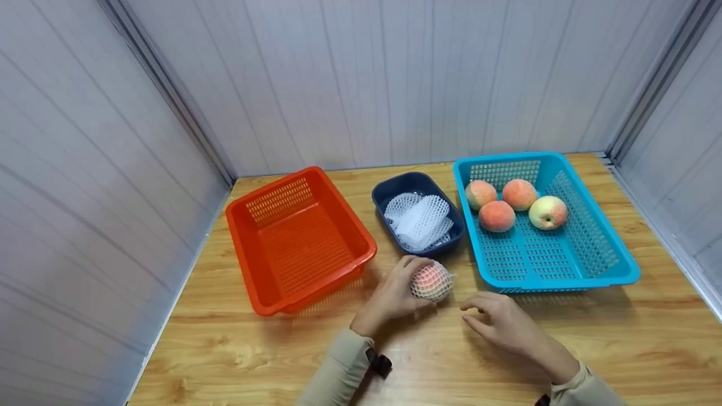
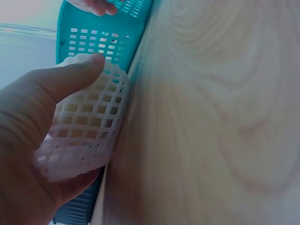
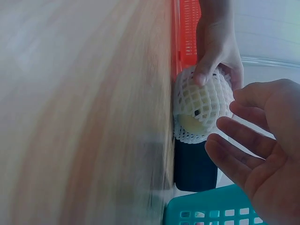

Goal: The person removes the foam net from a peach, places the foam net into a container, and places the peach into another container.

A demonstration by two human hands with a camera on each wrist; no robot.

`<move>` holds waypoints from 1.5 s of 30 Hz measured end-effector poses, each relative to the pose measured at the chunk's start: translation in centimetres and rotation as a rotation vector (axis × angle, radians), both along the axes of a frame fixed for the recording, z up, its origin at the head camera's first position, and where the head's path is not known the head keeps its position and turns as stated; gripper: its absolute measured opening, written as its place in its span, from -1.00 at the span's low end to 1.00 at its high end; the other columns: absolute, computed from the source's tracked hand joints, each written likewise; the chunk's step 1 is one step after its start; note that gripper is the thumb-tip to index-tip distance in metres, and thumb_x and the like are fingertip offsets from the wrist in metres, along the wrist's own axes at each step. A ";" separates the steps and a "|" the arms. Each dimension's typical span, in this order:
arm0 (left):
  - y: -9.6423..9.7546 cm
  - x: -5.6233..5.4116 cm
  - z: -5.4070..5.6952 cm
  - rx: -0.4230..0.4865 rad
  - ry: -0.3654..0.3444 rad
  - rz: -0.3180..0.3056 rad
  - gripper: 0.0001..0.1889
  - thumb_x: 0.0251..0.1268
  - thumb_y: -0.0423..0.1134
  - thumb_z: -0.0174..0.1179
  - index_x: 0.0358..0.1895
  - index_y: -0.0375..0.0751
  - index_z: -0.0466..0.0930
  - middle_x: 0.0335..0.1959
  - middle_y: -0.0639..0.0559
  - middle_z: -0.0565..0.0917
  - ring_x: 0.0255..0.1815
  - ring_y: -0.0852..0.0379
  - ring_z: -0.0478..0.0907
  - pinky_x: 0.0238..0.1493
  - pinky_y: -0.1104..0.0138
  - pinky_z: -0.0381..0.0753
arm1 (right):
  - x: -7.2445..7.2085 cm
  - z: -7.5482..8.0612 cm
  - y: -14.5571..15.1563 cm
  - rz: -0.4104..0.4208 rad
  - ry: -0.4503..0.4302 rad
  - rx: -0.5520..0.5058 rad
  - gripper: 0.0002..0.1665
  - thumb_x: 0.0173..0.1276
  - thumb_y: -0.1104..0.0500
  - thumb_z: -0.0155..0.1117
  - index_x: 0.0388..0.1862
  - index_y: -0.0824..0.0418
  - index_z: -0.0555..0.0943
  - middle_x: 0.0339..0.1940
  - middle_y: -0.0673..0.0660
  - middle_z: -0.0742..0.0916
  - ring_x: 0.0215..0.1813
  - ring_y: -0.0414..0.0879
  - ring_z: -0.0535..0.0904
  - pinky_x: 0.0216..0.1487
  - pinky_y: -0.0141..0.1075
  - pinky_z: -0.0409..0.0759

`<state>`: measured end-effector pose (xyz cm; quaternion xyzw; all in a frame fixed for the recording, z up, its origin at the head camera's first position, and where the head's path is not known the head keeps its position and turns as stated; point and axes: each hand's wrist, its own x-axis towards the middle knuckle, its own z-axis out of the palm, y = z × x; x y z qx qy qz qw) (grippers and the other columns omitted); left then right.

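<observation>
A peach (image 1: 431,281) wrapped in a white foam net (image 2: 89,112) is gripped by my left hand (image 1: 399,290), with the thumb on one side and the fingers curled round the other. In the right wrist view part of the peach (image 3: 193,125) shows bare at the net's open end. My right hand (image 1: 505,324) is apart from it, to its right, fingers loosely bent and holding nothing. Just behind the peach stands a dark blue bin (image 1: 417,181) with several white foam nets (image 1: 420,220) in it.
On the left is a red basket (image 1: 299,242) with nothing inside. A blue basket (image 1: 536,282) on the right holds several bare peaches (image 1: 496,216). All stand on a wood-grain table (image 1: 237,349), with pale panel walls (image 1: 350,84) behind and at both sides.
</observation>
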<state>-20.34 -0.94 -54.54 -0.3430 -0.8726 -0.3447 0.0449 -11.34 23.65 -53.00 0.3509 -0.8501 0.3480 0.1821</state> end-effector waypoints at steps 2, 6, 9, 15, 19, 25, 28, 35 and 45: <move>0.1 0.0 -0.2 0.005 -0.003 0.011 -0.17 -0.22 -0.06 0.58 0.25 0.13 0.39 0.15 0.15 0.42 0.09 0.19 0.42 0.13 0.23 0.45 | 0.0 0.0 -0.1 -0.001 0.006 0.001 -0.76 0.06 0.37 0.48 -0.27 0.20 0.68 -0.31 0.00 0.70 -0.33 -0.19 0.59 -0.41 -0.30 0.61; 0.2 0.1 -0.5 0.010 -0.008 0.027 -0.18 -0.27 -0.11 0.57 0.22 0.05 0.39 0.13 0.13 0.42 0.07 0.20 0.41 0.12 0.23 0.43 | 0.1 0.1 -0.3 -0.005 0.003 0.012 -0.77 0.07 0.35 0.48 -0.27 0.19 0.67 -0.31 -0.01 0.70 -0.33 -0.14 0.61 -0.40 -0.29 0.61; 0.0 0.1 -0.5 0.040 -0.010 0.026 -0.18 -0.28 -0.12 0.57 0.21 0.01 0.39 0.13 0.13 0.43 0.08 0.22 0.40 0.14 0.25 0.42 | 0.0 0.3 -0.6 -0.004 0.003 0.009 -0.75 0.07 0.35 0.48 -0.25 0.20 0.68 -0.29 0.02 0.71 -0.30 -0.09 0.62 -0.39 -0.29 0.62; -0.8 0.5 -0.1 0.163 -0.020 -0.022 -0.17 -0.32 -0.18 0.58 0.20 -0.03 0.37 0.11 0.12 0.45 0.09 0.21 0.40 0.15 0.32 0.42 | -0.3 0.4 -1.3 -0.003 0.006 -0.027 -0.72 0.10 0.39 0.45 -0.18 0.25 0.67 -0.25 0.07 0.72 -0.27 -0.05 0.64 -0.39 -0.25 0.65; -1.3 1.4 0.3 0.246 -0.065 -0.070 -0.16 -0.29 -0.19 0.58 0.21 0.00 0.35 0.09 0.13 0.47 0.07 0.21 0.43 0.13 0.31 0.45 | -0.4 0.4 -1.8 0.008 0.013 -0.086 -0.72 0.09 0.46 0.42 -0.19 0.31 0.66 -0.26 0.12 0.72 -0.31 -0.04 0.65 -0.39 -0.29 0.65; -1.6 2.6 1.3 0.346 -0.179 -0.135 -0.18 -0.21 -0.16 0.59 0.22 0.06 0.34 0.12 0.13 0.47 0.08 0.16 0.46 0.11 0.25 0.47 | -0.5 0.9 -2.6 0.001 0.044 -0.240 -0.52 -0.05 0.60 0.42 -0.09 0.35 0.64 -0.28 0.16 0.69 -0.37 -0.08 0.66 -0.40 -0.37 0.63; -1.7 3.1 1.5 0.399 -0.233 -0.156 -0.18 -0.21 -0.19 0.59 0.22 0.07 0.34 0.13 0.12 0.46 0.09 0.14 0.46 0.12 0.24 0.48 | -0.5 0.9 -3.0 0.019 0.055 -0.311 -0.41 -0.17 0.67 0.43 -0.07 0.40 0.63 -0.23 0.24 0.67 -0.39 -0.01 0.66 -0.44 -0.31 0.65; -1.7 3.7 1.6 0.446 -0.285 -0.178 -0.17 -0.20 -0.19 0.59 0.23 0.11 0.32 0.14 0.15 0.44 0.10 0.14 0.44 0.14 0.21 0.45 | -0.5 1.0 -3.3 0.002 0.086 -0.272 -0.29 -0.38 0.62 0.53 -0.08 0.38 0.65 -0.05 0.32 0.66 -0.22 0.01 0.64 -0.37 -0.33 0.65; -1.6 4.1 1.9 0.456 -0.320 -0.184 -0.17 -0.19 -0.18 0.59 0.23 0.15 0.32 0.15 0.16 0.45 0.12 0.14 0.44 0.16 0.20 0.44 | -1.4 1.1 -3.8 0.022 0.134 -0.162 -0.22 -0.27 0.35 0.63 0.07 0.29 0.60 0.10 0.25 0.62 0.03 0.08 0.58 -0.01 -0.47 0.52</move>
